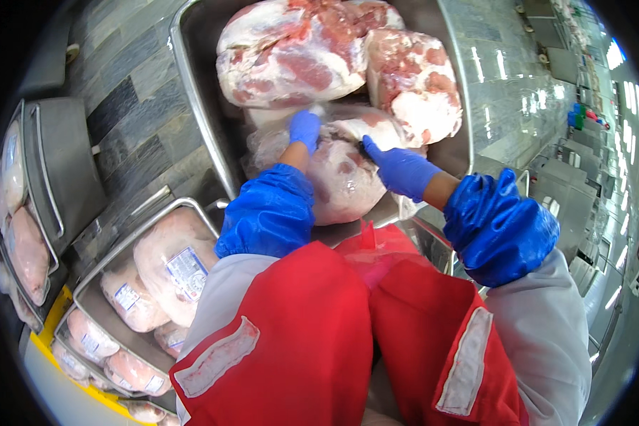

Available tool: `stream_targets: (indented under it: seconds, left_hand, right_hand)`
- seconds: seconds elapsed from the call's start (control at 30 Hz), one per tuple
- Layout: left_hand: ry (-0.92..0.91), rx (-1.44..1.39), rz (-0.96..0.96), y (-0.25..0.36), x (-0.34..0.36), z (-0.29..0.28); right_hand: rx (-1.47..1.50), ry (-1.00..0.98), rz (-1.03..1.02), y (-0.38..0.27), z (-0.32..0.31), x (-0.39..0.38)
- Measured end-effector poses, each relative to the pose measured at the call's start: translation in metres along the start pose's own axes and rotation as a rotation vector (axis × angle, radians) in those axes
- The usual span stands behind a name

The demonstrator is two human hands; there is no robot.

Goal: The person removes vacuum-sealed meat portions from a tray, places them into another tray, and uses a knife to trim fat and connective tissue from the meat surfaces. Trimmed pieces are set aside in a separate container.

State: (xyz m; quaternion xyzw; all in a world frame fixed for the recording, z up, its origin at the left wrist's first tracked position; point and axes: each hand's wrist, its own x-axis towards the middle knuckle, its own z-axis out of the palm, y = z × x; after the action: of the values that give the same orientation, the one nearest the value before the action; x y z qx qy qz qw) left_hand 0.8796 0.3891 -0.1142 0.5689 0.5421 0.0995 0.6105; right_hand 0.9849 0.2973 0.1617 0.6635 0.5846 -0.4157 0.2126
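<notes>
With fingers of the left hand (305,130) closed on clear plastic (266,145) and of the right hand (403,171), in an unclear grip, against bagged meat (346,186) inside a metal tub (450,153), beside unwrapped cuts (284,65).

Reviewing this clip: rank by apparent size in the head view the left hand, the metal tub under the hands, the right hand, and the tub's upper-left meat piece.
Largest to smallest:
1. Metal tub
2. Upper-left meat piece
3. Right hand
4. Left hand
</notes>
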Motion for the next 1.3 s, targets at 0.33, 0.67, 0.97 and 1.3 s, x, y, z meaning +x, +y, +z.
stream_targets:
  seconds: [0.33, 0.67, 0.97, 1.3]
  left_hand:
    - [0.042, -0.091, -0.025, 0.002, 0.004, -0.007]
    - [-0.086, -0.420, -0.075, 0.003, 0.013, -0.005]
    - [-0.119, 0.816, 0.411, 0.026, 0.008, -0.015]
    - [-0.025, 0.861, 0.338, 0.016, 0.006, -0.028]
  right_hand:
    - [0.207, -0.012, 0.116, -0.003, -0.023, -0.099]
    - [0.242, -0.036, 0.195, -0.003, 0.003, -0.068]
    - [0.306, 0.070, 0.280, -0.017, 0.047, -0.070]
    - [0.374, -0.379, 0.399, -0.025, -0.053, -0.079]
